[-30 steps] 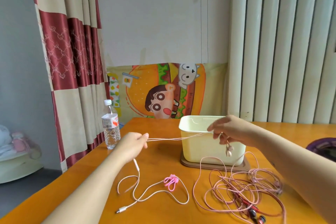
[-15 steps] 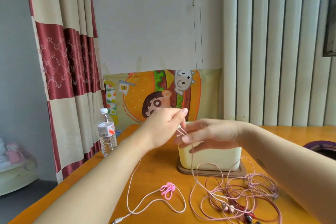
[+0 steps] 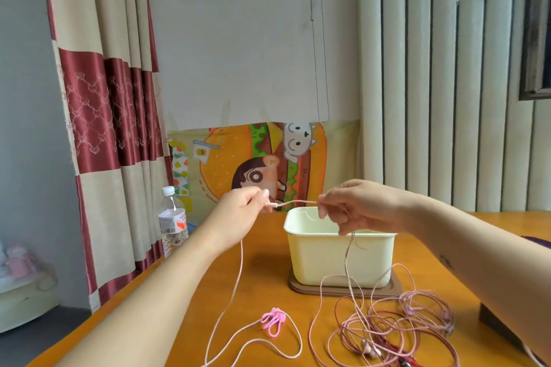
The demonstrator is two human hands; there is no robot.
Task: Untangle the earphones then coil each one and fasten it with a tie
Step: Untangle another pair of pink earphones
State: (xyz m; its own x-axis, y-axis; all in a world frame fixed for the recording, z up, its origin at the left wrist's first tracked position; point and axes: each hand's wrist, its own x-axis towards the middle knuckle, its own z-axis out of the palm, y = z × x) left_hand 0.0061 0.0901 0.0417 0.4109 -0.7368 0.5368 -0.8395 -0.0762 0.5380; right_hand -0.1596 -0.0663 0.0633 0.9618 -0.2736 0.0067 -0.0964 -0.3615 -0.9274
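Our left hand (image 3: 238, 214) and right hand (image 3: 357, 205) each pinch the pink cable (image 3: 298, 202), with a short piece stretched between them. A moment ago they almost met; now, it seems, we draw more from the tangle (image 3: 387, 325) on the table (image 3: 262, 271).

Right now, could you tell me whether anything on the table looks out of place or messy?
Only the pink earphone cables: they lie tangled in front of the cream tub. Nothing looks spilled or damaged.
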